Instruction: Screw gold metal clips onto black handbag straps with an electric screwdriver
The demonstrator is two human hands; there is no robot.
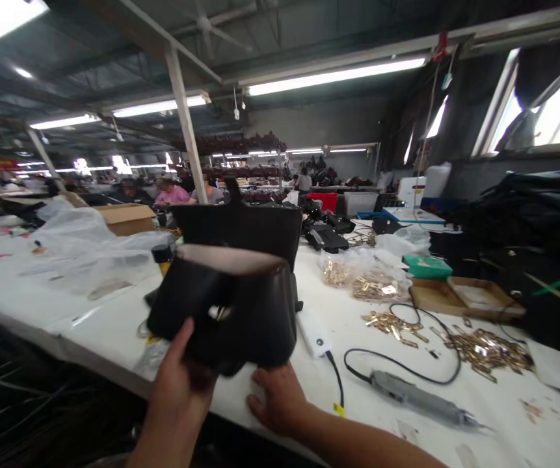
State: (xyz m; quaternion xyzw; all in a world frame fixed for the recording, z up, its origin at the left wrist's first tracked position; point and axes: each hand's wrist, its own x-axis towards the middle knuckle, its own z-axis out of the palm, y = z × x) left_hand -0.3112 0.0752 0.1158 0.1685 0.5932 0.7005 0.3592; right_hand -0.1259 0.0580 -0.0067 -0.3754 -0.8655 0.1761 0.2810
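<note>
lettering on the red banner (0, 164), far left of the frame, is too small to read. the white flat surface (372, 419) has its front edge running from left-middle to lower centre. at centre is a smooth black leather-like bag (265, 322), flap raised, pale lining exposed, blurred. left hand (182, 367) grasps its lower left part, thumb on the front. right hand (280, 396) is at its lower right edge; grip cannot be told. lower right: grey cylindrical electric screwdriver (416, 400), shiny gold-coloured metal pieces (492, 351).

black bag (265, 318), seemingly in left fingers (183, 337), grey screwdriver (413, 396)
</note>
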